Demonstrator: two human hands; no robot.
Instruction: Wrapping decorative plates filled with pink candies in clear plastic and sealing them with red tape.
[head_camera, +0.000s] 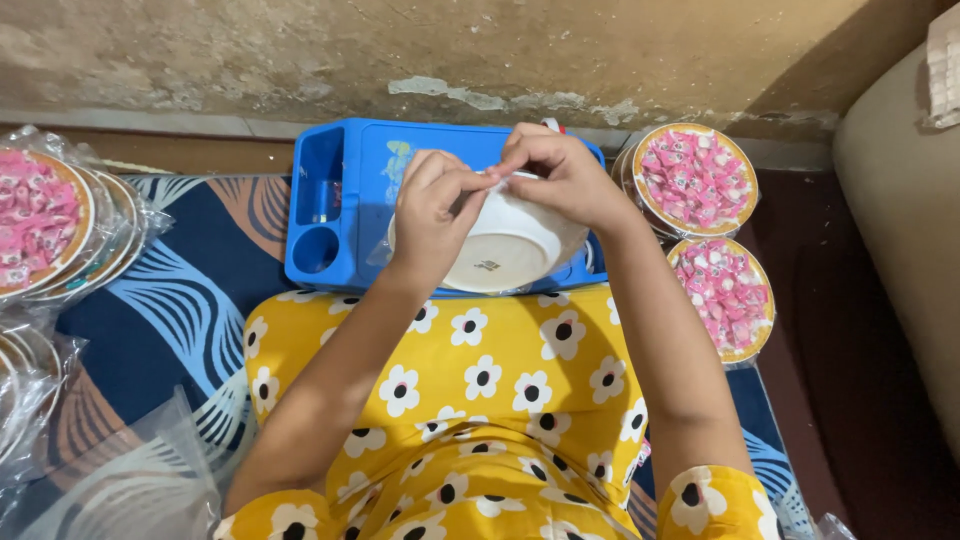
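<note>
left hand (432, 205) grips upturned white plate (510, 245), fingers pinched at its far rim | right hand (560, 170) pinches the same rim | plate over blue tray (340, 200), centre | pink-filled plates (697, 178) right, more far left

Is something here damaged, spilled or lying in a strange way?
Nothing is spilled. The white plate is upside down on the blue tray, with both hands, left and right, pinching at its rim. The wall behind has peeling, stained plaster.
</note>
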